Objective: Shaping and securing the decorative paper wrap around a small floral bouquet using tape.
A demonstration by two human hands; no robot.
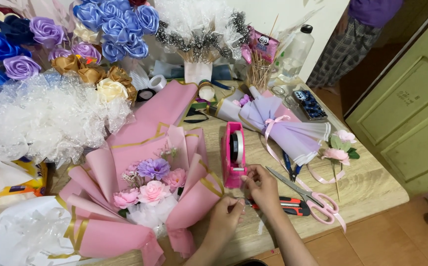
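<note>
A bouquet in pink wrapping paper (pixel 140 162) with gold edges lies on the wooden table, holding pink and purple flowers (pixel 152 180). My left hand (pixel 226 216) rests at the bouquet's right edge, fingers pinched together. My right hand (pixel 261 184) is just beside it, fingers pinching what looks like a strip of clear tape near the pink tape dispenser (pixel 233 152). The tape itself is too thin to see clearly.
Pink-handled scissors (pixel 307 194) and a red-black utility knife (pixel 288 204) lie right of my hands. A purple-wrapped bouquet (pixel 285 128), loose pink flowers (pixel 339 148), a phone (pixel 310 103), a bottle (pixel 295 49) and ribbon roses (pixel 120 24) crowd the table. Another person stands at the back right (pixel 357 34).
</note>
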